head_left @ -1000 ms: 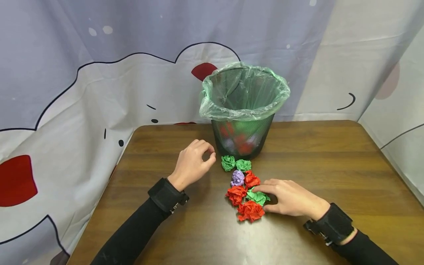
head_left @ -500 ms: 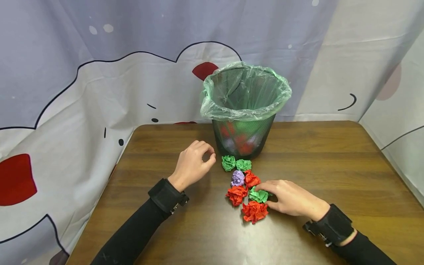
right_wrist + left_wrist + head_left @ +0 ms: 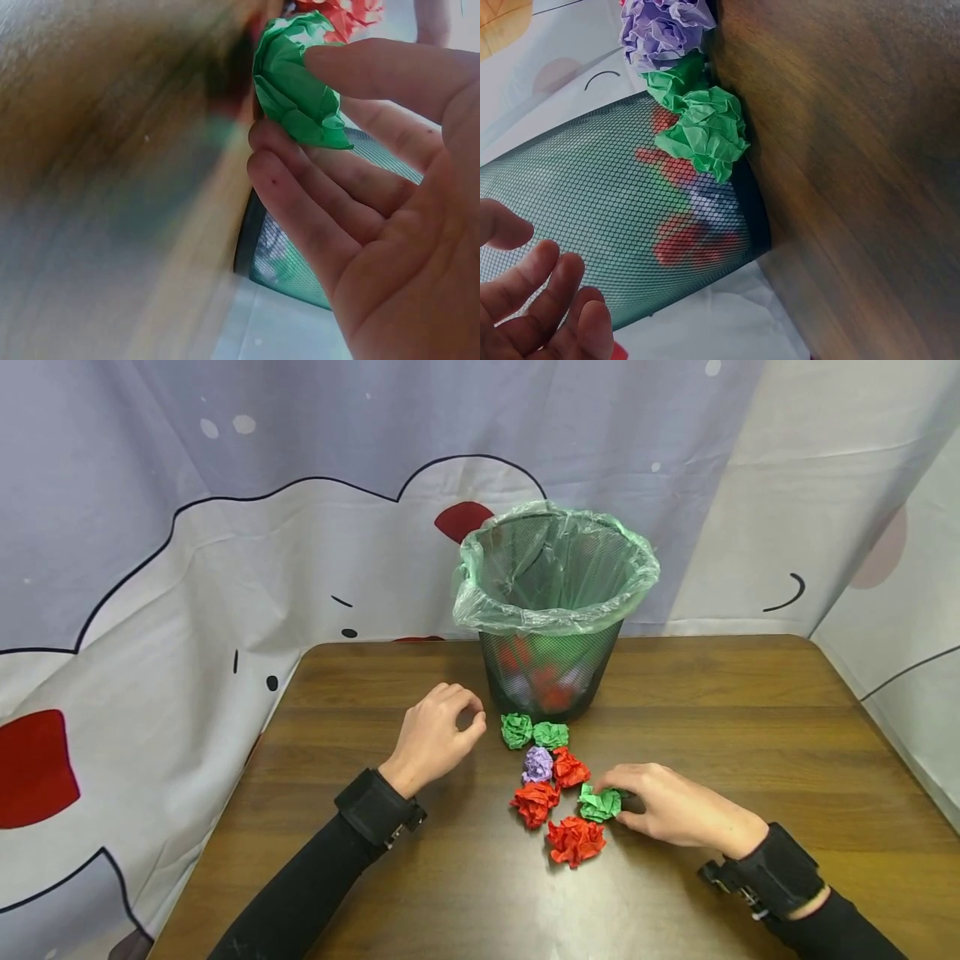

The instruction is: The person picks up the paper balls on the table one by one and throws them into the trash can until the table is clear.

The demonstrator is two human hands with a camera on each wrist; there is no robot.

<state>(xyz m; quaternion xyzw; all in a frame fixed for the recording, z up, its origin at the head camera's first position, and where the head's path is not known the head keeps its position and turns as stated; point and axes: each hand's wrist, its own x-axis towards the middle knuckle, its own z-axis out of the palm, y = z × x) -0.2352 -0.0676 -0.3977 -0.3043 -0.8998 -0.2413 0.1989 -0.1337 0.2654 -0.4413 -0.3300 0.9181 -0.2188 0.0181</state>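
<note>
Nearest, a red paper ball (image 3: pixel 576 842) lies on the table (image 3: pixel 450 893); just beyond it, the right hand (image 3: pixel 678 806) pinches a green paper ball (image 3: pixel 599 803), which may slip if the fingertip hold is slack. Farther, the left hand (image 3: pixel 431 731), loosely curled, grasps nothing; beyond stands the lined bin (image 3: pixel 592 660), which a careless sweep could jar.

Wood-grain table (image 3: pixel 450 893): mesh bin (image 3: pixel 555 672) on it; two green paper balls (image 3: pixel 516 731) (image 3: pixel 551 735) just in front of bin; purple ball (image 3: pixel 537 764), three red balls (image 3: pixel 534 804) (image 3: pixel 571 768) (image 3: pixel 575 841) farther out. Third green ball (image 3: pixel 599 804): contact unclear.
</note>
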